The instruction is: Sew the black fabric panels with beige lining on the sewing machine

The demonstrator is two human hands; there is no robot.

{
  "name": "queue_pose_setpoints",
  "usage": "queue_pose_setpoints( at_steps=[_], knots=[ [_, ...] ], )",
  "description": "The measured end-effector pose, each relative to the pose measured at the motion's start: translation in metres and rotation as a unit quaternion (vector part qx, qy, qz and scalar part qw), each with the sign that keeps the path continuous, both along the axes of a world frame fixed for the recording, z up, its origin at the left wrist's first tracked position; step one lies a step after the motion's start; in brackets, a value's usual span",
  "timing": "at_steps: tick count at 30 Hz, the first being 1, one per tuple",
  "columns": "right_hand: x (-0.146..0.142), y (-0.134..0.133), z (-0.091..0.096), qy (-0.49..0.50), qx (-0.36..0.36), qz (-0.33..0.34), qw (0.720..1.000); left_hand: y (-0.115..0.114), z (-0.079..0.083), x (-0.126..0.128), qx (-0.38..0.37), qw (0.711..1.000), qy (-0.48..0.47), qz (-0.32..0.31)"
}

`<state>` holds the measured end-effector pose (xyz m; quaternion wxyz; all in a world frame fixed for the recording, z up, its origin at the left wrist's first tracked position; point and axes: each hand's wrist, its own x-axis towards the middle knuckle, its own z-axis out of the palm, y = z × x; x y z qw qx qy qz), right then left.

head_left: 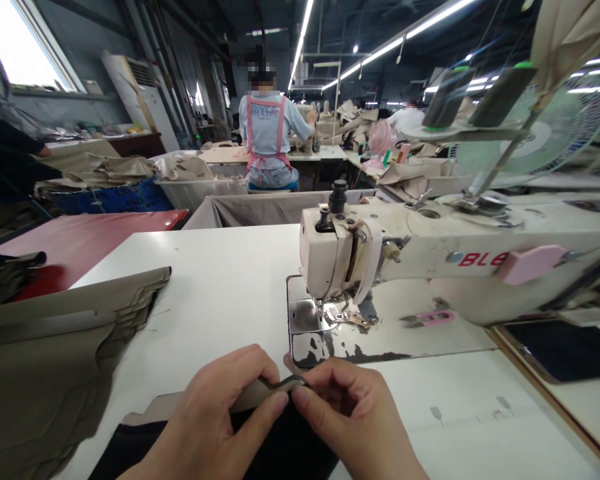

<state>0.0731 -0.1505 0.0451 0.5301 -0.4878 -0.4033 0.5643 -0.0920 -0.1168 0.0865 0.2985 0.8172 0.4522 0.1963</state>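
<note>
White table [220,280]: both hands' fingers [273,407] seemingly pinch fabric strip [253,395] between them.

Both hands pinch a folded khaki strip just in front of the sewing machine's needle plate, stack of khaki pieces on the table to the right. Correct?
Not quite. The head view shows the stack of khaki pieces on the left of the table, not the right. The rest holds: left hand and right hand pinch the folded khaki strip just before the needle plate.

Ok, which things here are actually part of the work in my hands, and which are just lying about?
In use:
left hand and right hand, pinching the tan fabric strip over black cloth
white sewing machine, just beyond

Lying about:
stack of tan fabric pieces
pink thread snips
red table
white-bladed fan
</note>
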Motion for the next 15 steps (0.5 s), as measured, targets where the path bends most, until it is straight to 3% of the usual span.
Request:
queue_pose_setpoints(
  at_steps=[5, 7, 8, 10, 12, 13, 15],
  knots=[
    [0.002, -0.001, -0.002, -0.076, 0.009, 0.029, 0.997, 0.007, 0.005, 0.001, -0.087, 0.995, -0.034, 0.023],
    [0.010, -0.003, -0.005, -0.159, 0.094, 0.026, 0.983, 0.013, 0.007, 0.002, -0.145, 0.987, -0.069, 0.024],
    [0.016, -0.004, -0.007, -0.218, 0.162, 0.011, 0.962, 0.017, 0.007, 0.003, -0.174, 0.981, -0.087, 0.018],
    [0.032, -0.004, -0.011, -0.351, 0.314, -0.032, 0.882, 0.025, 0.005, 0.007, -0.234, 0.965, -0.119, -0.003],
    [0.050, 0.000, -0.014, -0.449, 0.445, -0.043, 0.774, 0.037, 0.000, 0.015, -0.278, 0.950, -0.139, -0.033],
    [0.059, 0.004, -0.015, -0.477, 0.491, -0.026, 0.728, 0.044, -0.004, 0.021, -0.287, 0.946, -0.139, -0.048],
    [0.074, 0.016, -0.018, -0.507, 0.535, 0.040, 0.675, 0.060, -0.015, 0.034, -0.247, 0.962, -0.098, -0.067]
  ],
)
